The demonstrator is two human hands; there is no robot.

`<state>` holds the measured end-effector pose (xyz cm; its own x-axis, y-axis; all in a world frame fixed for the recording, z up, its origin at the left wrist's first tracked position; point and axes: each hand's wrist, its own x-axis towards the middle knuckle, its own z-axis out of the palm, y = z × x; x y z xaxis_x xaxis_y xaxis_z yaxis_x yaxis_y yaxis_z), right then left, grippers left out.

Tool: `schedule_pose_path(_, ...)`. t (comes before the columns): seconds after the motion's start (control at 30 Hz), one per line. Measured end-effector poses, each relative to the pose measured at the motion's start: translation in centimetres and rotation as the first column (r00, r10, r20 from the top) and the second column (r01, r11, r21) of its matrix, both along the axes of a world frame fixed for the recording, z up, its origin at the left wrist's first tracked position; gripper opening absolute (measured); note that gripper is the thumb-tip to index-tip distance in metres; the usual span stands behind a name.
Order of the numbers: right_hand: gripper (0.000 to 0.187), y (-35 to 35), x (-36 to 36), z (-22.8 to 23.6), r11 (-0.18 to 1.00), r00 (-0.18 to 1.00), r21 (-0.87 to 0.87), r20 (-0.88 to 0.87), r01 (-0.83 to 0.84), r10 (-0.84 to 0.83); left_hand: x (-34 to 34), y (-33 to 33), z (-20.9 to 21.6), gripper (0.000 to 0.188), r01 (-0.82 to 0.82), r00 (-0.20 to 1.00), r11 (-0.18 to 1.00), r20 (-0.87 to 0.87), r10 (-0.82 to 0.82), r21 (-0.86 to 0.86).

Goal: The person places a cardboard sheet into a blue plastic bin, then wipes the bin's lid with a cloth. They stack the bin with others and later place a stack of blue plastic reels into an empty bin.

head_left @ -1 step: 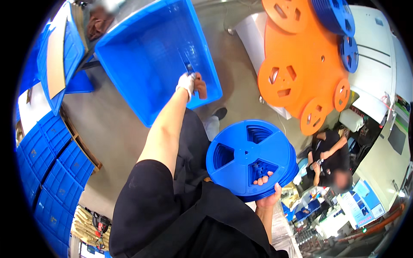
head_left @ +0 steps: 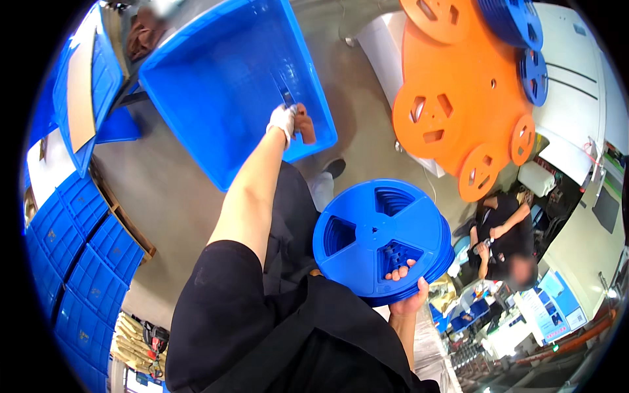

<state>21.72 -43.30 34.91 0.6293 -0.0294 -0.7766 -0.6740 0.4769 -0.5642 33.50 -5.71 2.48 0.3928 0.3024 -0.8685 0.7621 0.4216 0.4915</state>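
Observation:
My right hand (head_left: 406,288) grips a stack of blue plastic reels (head_left: 354,262) near my right side. Its fingers come through a window of the top reel and the rest of the hand wraps the rim. My left hand (head_left: 287,121), with a white covering on it, reaches out over the large blue bin (head_left: 216,85). Its fingers look curled, with brownish shapes beside them and a narrow dark piece above. What this hand holds, if anything, I cannot make out.
An orange table (head_left: 472,85) with orange reels (head_left: 432,118) and blue reels (head_left: 517,23) stands at the far right. Blue crates (head_left: 78,262) are stacked at the left. Another person (head_left: 504,236) works at the right, near a bench with equipment.
The view has shifted very slightly. Both hands keep their places, the right one still on the reel stack.

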Motion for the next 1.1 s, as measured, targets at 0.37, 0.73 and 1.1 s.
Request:
schedule_pose_path(0.37,0.054,-1.5,-1.1,-1.9,0.997,0.998,0.057,-0.008,0.057,-0.056,4.7,-0.4,-9.3,0.028,0.116,0.991,0.989,0.075,-0.109,-0.094)
schedule_pose_path(0.73,0.056,-0.5,-0.9,-1.3,0.975,0.994,0.22,0.095,0.031,-0.053,4.0,-1.1,-1.9,0.052,0.223,0.97,0.965,0.134,-0.205,-0.135)
schedule_pose_path(1.1,0.05,3.9,2.2,1.3,0.846,0.984,0.515,0.168,-0.135,0.054,-7.6,-12.8,24.5,0.025,0.215,0.342,0.806,0.73,-0.591,0.551)
